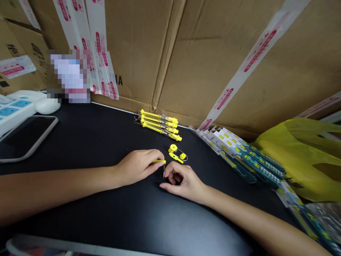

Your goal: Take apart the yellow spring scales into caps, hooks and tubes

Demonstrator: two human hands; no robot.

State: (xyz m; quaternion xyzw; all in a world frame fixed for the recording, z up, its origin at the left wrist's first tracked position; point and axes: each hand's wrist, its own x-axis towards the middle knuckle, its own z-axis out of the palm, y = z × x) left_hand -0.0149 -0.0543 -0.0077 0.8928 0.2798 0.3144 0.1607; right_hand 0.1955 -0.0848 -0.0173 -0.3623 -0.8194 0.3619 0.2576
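The left hand [138, 165] has its thumb and forefinger pinched on a thin yellow plastic strip [159, 161], held just above the black tabletop [106, 213] near the middle of the view. A fine metal wire [164, 172] runs down from the strip's end. Facing it, the right hand [186, 181] is half curled, its thumb and forefinger parted; the forefinger's tip is at the wire, though blur and small size leave it unclear whether it touches.

Just beyond the hands lies a small group of loose parts: a larger yellow knob [173, 148], a smaller yellow cap [182, 156], a slotted yellow bar [176, 158] and a bent wire [187, 156] curving around beside them. Farther back, near the cardboard box [213, 53], four yellow-and-clear tubes [160, 125] lie side by side, with wire hooks at their left ends.

Those four look complete, so by that measure four pieces are done and one is at an early stage: the strip and wire are in hand, while the knob, cap and bar lie apart, not yet joined to them.

Printed packaging cards [239, 153] lie in an overlapping row on the right, next to a yellow plastic bag [298, 160].
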